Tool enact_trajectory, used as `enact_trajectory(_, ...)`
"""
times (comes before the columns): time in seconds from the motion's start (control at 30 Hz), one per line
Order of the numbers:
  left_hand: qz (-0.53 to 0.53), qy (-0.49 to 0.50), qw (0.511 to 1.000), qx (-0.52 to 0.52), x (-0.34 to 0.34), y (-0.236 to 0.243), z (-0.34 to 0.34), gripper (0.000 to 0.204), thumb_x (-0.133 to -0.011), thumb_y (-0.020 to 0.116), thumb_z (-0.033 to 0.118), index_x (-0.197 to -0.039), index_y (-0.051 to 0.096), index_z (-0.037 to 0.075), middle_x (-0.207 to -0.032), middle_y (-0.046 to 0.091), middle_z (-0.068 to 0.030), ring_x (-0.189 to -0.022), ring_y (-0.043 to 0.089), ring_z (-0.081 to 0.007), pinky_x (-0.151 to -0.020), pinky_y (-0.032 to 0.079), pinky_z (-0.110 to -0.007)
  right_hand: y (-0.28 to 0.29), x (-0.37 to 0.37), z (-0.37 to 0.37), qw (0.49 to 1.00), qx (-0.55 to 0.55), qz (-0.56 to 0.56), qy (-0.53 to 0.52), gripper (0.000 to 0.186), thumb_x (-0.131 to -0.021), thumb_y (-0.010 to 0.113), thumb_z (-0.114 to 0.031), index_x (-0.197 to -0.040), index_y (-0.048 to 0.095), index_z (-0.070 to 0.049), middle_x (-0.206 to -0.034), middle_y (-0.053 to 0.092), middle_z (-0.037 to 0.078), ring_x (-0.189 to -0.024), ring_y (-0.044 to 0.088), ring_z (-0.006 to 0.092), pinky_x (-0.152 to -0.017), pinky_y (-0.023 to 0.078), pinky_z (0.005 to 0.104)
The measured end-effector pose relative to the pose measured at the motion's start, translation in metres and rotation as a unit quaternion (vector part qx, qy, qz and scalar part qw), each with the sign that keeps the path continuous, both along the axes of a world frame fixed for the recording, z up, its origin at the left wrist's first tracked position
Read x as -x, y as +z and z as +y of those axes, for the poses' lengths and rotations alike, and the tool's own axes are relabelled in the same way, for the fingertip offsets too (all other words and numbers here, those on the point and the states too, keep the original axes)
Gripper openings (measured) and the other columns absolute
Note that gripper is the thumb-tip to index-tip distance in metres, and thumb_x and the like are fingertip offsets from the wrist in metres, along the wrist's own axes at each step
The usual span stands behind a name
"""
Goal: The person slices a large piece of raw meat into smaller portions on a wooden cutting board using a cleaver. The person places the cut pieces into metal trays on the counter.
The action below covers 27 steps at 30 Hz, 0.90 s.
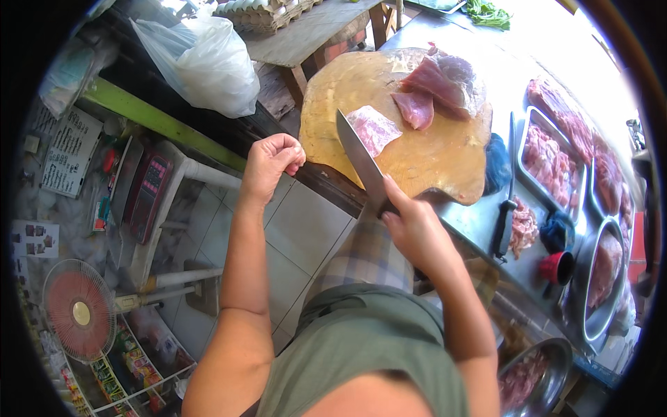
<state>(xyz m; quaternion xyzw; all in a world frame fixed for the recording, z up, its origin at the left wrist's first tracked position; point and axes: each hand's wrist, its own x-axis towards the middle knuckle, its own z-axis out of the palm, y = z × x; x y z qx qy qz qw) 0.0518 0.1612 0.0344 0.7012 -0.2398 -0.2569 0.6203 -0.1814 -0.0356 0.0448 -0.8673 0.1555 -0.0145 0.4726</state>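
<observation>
Item: knife, broad steel blade, smooth and grey, tapering to a point. Long axis runs from the handle at 5 o'clock to the tip at 11 o'clock. The blade lies over the near edge of the chopping block.

Right hand: clenched around the knife handle, index finger laid along the blade's base.

Left hand: loosely curled, fingertips pinched together, holding nothing that can be made out, just off the block's 9 o'clock rim.

Chopping block: round, thick, yellowed wood, scored and worn.

Meat slice: pale pink, flat, marbled, touching the blade's right face.

Meat cuts: darker red, glossy, at the block's 1 o'clock.

Second knife: black handle, on the metal counter at 3 o'clock.

Metal tray: rectangular, holding raw meat.
</observation>
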Motion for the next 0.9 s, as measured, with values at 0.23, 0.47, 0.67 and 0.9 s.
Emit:
enact_trajectory(0.23, 0.075, -0.030, 0.996, 0.042, 0.013, 0.003, -0.020, 0.012, -0.096, 0.063, 0.004, -0.102, 0.072, -0.002, -0.089, 0.071, -0.0040, -0.076, 0.065, -0.0087, -0.072, 0.057, -0.025, 0.013, 0.086, -0.011, 0.986, -0.153, 0.045, -0.046, 0.065, -0.088, 0.067, 0.001, -0.150, 0.050, -0.006, -0.085, 0.067, 0.021, -0.065, 0.058, 0.0139, -0.071, 0.053, 0.0328)
enact_trajectory(0.47, 0.085, -0.136, 0.986, 0.053, 0.042, 0.010, -0.075, 0.015, -0.093, 0.065, 0.004, -0.108, 0.067, 0.000, -0.093, 0.070, -0.0046, -0.079, 0.065, -0.0094, -0.070, 0.053, -0.025, 0.001, 0.156, -0.020, 0.956, -0.174, -0.075, -0.224, 0.066, -0.088, 0.064, 0.010, -0.151, 0.049, -0.006, -0.103, 0.073, 0.010, -0.066, 0.057, 0.0075, -0.060, 0.051, 0.0257)
enact_trajectory(0.67, 0.017, -0.218, 0.975, 0.048, 0.093, 0.015, -0.155, 0.018, -0.087, 0.067, -0.003, -0.103, 0.062, 0.002, -0.090, 0.066, -0.0033, -0.082, 0.063, -0.0088, -0.073, 0.051, -0.023, -0.007, 0.199, -0.040, 0.886, -0.137, -0.142, -0.421, 0.064, -0.090, 0.063, 0.008, -0.151, 0.051, -0.007, -0.087, 0.066, 0.000, -0.059, 0.050, 0.0039, -0.052, 0.047, 0.0223)
enact_trajectory(0.9, -0.032, -0.321, 0.940, 0.106, 0.162, 0.014, -0.270, 0.019, -0.090, 0.062, -0.007, -0.108, 0.062, -0.002, -0.092, 0.068, -0.0062, -0.084, 0.064, -0.0094, -0.077, 0.054, -0.024, 0.003, 0.243, -0.047, 0.841, -0.114, -0.180, -0.497, 0.063, -0.091, 0.059, 0.008, -0.152, 0.048, -0.005, -0.081, 0.062, 0.000, -0.058, 0.051, 0.0056, -0.051, 0.045, 0.0216)
